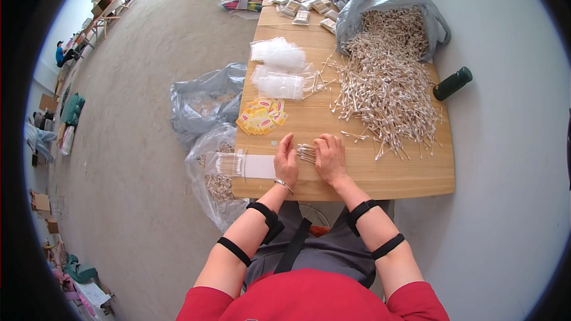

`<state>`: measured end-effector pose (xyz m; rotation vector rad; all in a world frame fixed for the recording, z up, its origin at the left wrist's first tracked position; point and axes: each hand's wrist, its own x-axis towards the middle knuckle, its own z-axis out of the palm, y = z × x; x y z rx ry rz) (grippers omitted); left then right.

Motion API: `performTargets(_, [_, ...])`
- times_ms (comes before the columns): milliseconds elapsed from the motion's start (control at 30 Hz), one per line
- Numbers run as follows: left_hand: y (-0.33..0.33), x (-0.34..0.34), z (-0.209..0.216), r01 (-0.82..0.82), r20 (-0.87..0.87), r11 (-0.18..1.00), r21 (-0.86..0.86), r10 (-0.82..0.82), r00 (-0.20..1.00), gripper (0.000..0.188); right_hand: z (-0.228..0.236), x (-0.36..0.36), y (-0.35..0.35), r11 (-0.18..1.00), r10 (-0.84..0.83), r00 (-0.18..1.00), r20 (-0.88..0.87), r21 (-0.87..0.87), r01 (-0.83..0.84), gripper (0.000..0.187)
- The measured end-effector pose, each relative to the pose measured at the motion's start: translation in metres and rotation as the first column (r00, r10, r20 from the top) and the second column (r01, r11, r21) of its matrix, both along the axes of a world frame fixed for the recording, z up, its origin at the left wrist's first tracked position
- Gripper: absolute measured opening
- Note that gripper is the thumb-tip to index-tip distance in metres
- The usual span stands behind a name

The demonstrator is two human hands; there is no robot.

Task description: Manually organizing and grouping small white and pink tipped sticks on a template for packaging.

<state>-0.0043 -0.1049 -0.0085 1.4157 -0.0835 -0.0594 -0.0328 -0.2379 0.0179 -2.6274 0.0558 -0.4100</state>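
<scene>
A small bundle of cotton swabs [307, 153] lies level between my hands, near the front edge of the wooden table. My right hand [331, 157] has its fingers curled over the bundle's right end. At the left ends of the swabs, my left hand [286, 160] stands on its side, fingers stretched out and palm facing them. Left of that hand are a white card [260, 166] and a clear pack of swabs [228, 164] at the table's left edge. A large heap of loose swabs [386, 92] spreads over the right side.
A grey plastic bag [437, 21] lies open behind the heap. Clear small bags [278, 83] and yellow labels [262, 116] are piled at left. Filled packs [301, 18] lie farther back. A dark bottle [452, 83] is by the wall. Plastic bags [208, 101] hang beside the table.
</scene>
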Motion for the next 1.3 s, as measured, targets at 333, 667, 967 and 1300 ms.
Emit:
performTargets(333, [0.000, 0.003, -0.003, 0.007, -0.027, 0.998, -0.057, -0.009, 1.000, 0.042, -0.005, -0.028, 0.022, 0.938, 0.039, 0.956, -0.291, -0.319, -0.136, 0.086])
performTargets(667, [0.003, 0.004, -0.008, 0.010, -0.010, 1.000, -0.021, -0.010, 1.000, 0.040, -0.002, -0.026, 0.024, 0.911, 0.030, 0.936, -0.350, -0.375, -0.169, 0.091])
performTargets(967, [0.002, 0.002, -0.001, 0.023, -0.027, 0.999, -0.044, -0.025, 0.999, 0.040, 0.003, -0.033, 0.019, 0.908, 0.112, 0.944, -0.309, -0.354, -0.223, 0.094])
performTargets(1300, [0.002, 0.004, -0.006, 0.012, -0.020, 0.997, -0.075, -0.014, 1.000, 0.038, -0.003, -0.040, 0.017, 0.900, 0.144, 0.934, -0.326, -0.349, -0.260, 0.093])
